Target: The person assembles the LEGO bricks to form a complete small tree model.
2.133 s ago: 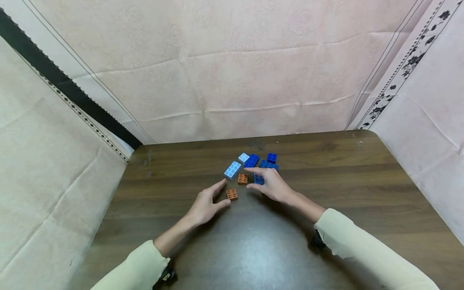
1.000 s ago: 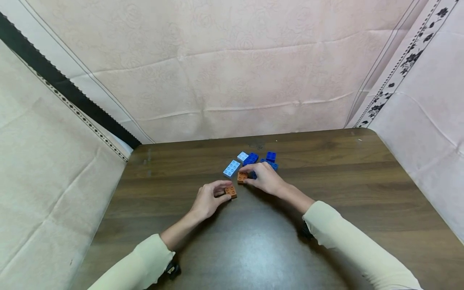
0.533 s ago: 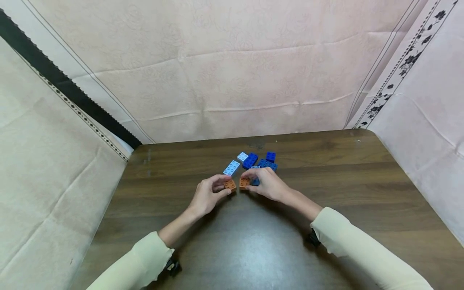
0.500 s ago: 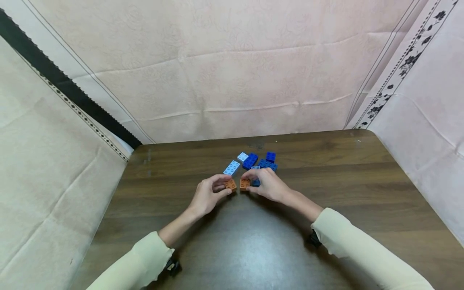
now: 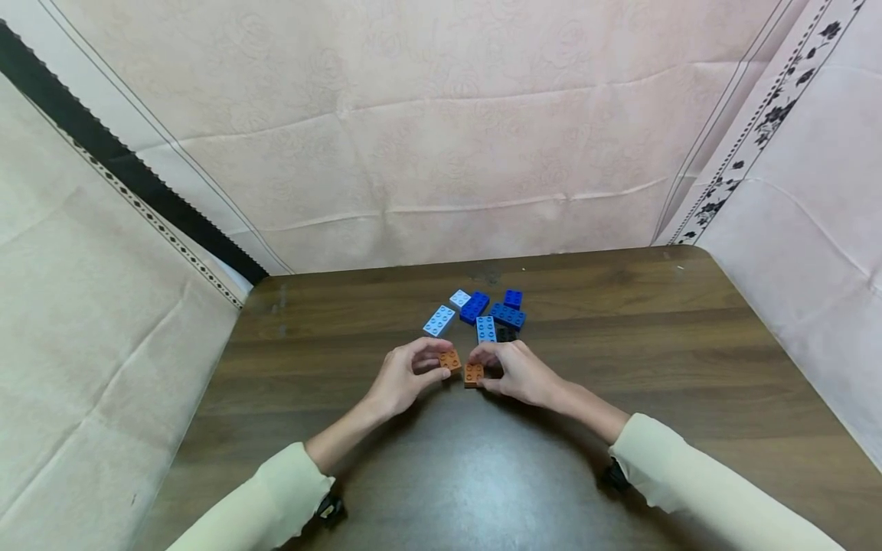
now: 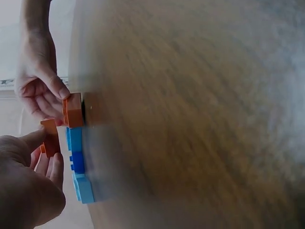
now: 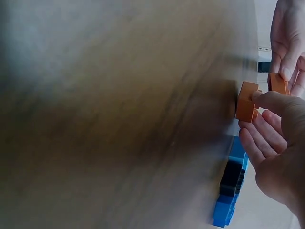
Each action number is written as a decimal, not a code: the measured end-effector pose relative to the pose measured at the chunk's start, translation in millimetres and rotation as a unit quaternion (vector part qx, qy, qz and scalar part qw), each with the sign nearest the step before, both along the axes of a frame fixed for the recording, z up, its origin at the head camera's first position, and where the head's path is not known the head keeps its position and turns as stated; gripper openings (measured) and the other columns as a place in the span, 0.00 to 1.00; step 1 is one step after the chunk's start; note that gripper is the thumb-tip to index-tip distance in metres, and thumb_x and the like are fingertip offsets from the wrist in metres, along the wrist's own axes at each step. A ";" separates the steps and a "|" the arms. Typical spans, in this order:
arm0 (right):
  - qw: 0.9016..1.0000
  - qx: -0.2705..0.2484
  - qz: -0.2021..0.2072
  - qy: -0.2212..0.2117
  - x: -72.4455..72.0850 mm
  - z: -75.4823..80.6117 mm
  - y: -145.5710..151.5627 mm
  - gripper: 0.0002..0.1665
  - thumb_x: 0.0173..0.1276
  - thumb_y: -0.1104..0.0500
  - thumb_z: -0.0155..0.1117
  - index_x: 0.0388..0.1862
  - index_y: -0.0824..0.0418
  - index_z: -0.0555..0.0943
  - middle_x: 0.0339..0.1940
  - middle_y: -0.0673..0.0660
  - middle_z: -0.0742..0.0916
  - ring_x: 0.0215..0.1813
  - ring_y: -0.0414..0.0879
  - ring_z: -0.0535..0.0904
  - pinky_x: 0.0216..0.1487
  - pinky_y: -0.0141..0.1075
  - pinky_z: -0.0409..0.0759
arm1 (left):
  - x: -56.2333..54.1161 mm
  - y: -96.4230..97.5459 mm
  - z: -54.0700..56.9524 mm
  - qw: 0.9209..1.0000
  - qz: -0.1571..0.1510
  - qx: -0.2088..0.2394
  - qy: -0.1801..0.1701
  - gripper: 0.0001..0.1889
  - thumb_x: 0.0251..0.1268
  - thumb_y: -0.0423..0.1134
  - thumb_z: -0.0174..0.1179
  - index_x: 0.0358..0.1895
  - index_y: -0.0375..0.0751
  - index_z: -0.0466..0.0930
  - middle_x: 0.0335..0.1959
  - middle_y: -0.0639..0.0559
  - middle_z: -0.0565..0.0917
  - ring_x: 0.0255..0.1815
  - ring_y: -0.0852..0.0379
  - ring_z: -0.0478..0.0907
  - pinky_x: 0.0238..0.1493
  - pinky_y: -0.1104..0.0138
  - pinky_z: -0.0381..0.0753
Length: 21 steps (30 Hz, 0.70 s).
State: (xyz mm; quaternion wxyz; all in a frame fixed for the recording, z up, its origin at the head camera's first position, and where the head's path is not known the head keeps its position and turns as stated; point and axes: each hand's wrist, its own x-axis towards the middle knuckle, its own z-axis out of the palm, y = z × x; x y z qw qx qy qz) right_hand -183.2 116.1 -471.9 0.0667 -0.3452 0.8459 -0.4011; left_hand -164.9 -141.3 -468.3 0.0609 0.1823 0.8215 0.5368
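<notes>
A square orange plastic brick with studs on top (image 5: 450, 360) sits in the grip of the person's left hand (image 5: 406, 375), pinched between thumb and fingers; the wrist views show it tilted and raised off the worktop. Just to its right and slightly nearer, a second square orange studded brick (image 5: 473, 375) is pinched likewise by the right hand (image 5: 518, 373), lower than the first; whether it touches the worktop I cannot tell. A narrow gap parts the two bricks. Just beyond the right-hand one lies an oblong light-blue studded brick (image 5: 485, 329), with a black studded brick (image 5: 506, 334) at its right. Farther back are an oblong mid-blue brick (image 5: 507, 316), a square dark-blue brick (image 5: 513, 298) and an oblong dark-blue brick (image 5: 475, 308). To the left of these are a square pale-blue brick (image 5: 459, 299) and, nearer, an oblong pale-blue brick (image 5: 439, 321). All rest on the brown wood-grain worktop (image 5: 620, 329). Pale sleeves (image 5: 717, 478) cover both forearms, with a black device (image 5: 331, 506) under each cuff. Pale patterned cloth (image 5: 448, 161) hangs beyond the far edge.
</notes>
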 end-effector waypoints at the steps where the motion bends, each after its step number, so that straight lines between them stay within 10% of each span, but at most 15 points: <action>1: 1.000 0.000 0.000 -0.002 0.7 -0.4 0.4 0.20 0.67 0.69 0.77 0.56 0.66 0.84 0.50 0.58 0.91 0.52 0.50 0.89 0.55 0.42 0.88 | 0.3 1.3 -1.3 1.000 -0.004 0.002 0.000 0.21 0.68 0.27 0.72 0.62 0.40 0.83 0.60 0.46 0.86 0.60 0.48 0.85 0.63 0.59 0.83; 21: 0.999 -0.015 -0.043 -0.011 12.5 -12.8 1.8 0.26 0.64 0.70 0.79 0.60 0.68 0.81 0.53 0.61 0.90 0.53 0.53 0.89 0.56 0.42 0.87 | 3.4 22.8 -14.4 0.999 -0.048 0.012 0.011 0.19 0.67 0.25 0.71 0.60 0.36 0.85 0.57 0.44 0.88 0.57 0.51 0.88 0.57 0.64 0.85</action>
